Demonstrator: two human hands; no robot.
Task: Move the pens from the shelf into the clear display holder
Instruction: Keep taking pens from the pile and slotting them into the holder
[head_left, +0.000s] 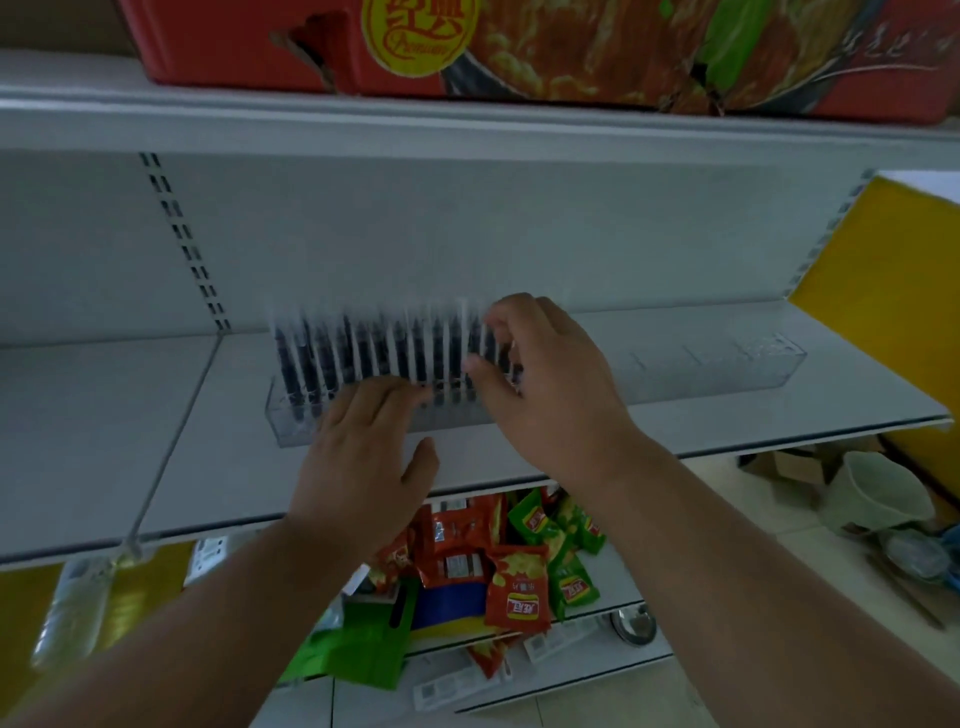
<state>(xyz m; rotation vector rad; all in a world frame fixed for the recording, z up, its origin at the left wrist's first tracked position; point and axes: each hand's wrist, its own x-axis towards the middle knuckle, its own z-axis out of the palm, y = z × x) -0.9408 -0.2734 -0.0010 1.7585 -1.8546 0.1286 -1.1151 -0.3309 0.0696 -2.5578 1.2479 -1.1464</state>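
Head view: clear holder (363, 421) sits on white shelf (208, 467); row of pens (363, 358) stands upright in its left half, blurred; right half looks bare. Right hand (545, 384) at row's right end, fingers (480, 366) curled, seemingly pinching pen there; exact grip unclear through blur. Left hand (363, 447) flat, fingers straight, resting against holder front, holding nothing. Step judged: seating pen in slot. Next move likely needs release, then reach for another; no loose pens visible on shelf.

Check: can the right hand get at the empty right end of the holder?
Probably yes. The right hand is at the pens; the holder to its right looks empty, with only bare shelf between.
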